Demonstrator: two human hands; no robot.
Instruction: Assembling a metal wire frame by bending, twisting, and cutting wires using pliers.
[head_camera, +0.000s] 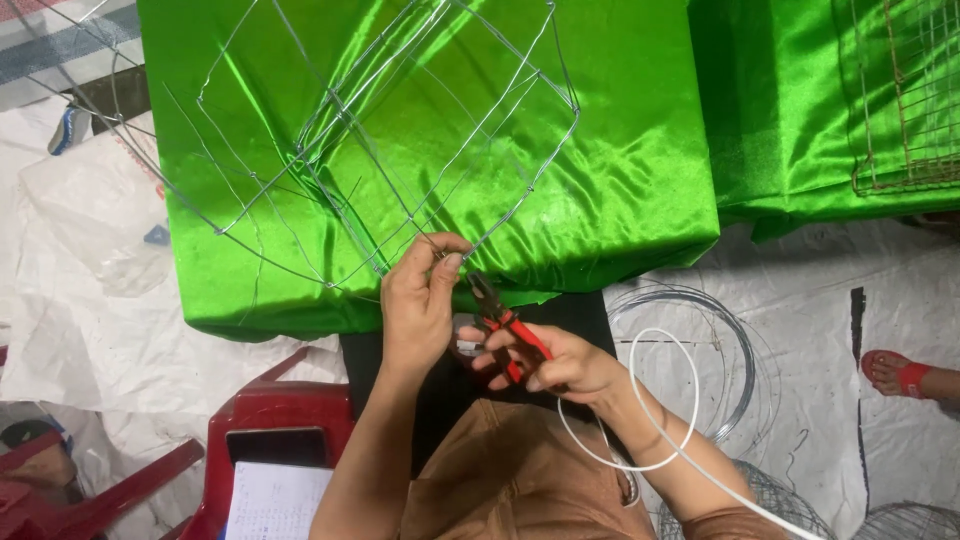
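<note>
Left hand (418, 300) pinches the wire frame's (400, 130) near corner; right hand (545, 362) holds red pliers (505, 325) there. Frame mostly formed, that joint unfinished.

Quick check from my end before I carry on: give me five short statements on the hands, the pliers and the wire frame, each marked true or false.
1. The right hand holds red-handled metal pliers. True.
2. The left hand pinches the thin silver wire frame at its near corner. True.
3. The wire frame lies on a blue cotton cloth. False: it lies on a shiny green satin cloth.
4. The plier handles are yellow. False: they are red.
5. A coil of bare silver wire lies on the white floor sheet, on the right-hand side. True.
</note>
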